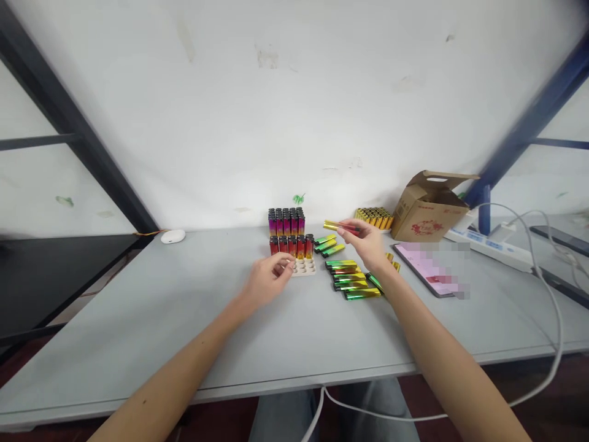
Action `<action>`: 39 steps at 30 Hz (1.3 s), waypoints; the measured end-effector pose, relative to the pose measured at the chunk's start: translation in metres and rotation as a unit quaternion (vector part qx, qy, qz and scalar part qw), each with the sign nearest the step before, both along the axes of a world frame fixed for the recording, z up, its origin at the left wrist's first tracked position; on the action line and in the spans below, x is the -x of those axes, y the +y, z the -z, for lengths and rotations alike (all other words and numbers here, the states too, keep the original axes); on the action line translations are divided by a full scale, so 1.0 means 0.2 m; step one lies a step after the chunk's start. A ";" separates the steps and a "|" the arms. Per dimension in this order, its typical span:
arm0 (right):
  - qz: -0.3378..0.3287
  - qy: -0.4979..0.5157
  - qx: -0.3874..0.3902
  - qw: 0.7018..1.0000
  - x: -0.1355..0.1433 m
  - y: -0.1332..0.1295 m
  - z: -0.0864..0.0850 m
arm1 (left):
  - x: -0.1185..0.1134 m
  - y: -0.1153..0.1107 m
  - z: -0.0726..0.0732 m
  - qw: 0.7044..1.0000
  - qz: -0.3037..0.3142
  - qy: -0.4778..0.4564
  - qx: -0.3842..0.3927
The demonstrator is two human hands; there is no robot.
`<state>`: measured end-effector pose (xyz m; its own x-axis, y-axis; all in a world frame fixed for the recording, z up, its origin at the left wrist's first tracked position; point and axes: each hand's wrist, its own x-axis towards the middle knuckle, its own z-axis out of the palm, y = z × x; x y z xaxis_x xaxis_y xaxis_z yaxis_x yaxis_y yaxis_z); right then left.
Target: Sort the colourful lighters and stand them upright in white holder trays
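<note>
Red-and-gold lighters (300,247) stand in rows in a pale tray (304,269) whose front holes are empty. Behind them stands a block of purple lighters (286,222). My left hand (270,277) is at the tray's front left, its thumb and fingers curled near the tray edge; what they hold, if anything, is hidden. To the right of the tray, my right hand (367,243) pinches red-and-gold lighters (341,226) above the table, lying sideways. Green-and-yellow lighters (350,285) lie flat below it, with more green ones (329,244) near the tray.
An opened cardboard box (427,215) stands at the back right beside a block of gold lighters (375,217). A pink-screened tablet (427,270), a power strip (494,248) and white cables are at right; a white case (173,236) is at left.
</note>
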<state>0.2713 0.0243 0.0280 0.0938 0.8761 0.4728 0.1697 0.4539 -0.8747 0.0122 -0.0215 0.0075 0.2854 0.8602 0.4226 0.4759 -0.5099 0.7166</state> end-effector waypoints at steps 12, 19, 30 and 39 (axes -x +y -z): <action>-0.274 -0.002 0.108 0.956 0.28 -0.15 0.06 | -0.03 -0.01 0.01 0.980 0.112 -0.050 0.155; -0.273 0.101 0.112 0.950 0.35 -0.20 0.04 | -0.05 -0.02 0.00 0.985 0.089 -0.053 0.140; -0.251 0.219 0.238 0.912 0.29 -0.16 0.02 | -0.04 -0.01 0.02 0.986 0.076 -0.050 0.136; -0.214 0.272 0.176 0.921 0.28 -0.15 -0.02 | -0.03 0.01 0.04 0.987 0.069 -0.049 0.139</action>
<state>0.2153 -0.0047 0.0315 -0.1573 0.9778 0.1382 -0.4667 0.0497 -0.8830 0.0184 -0.0191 0.0005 0.3774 0.9028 0.2064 0.3376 -0.3416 0.8771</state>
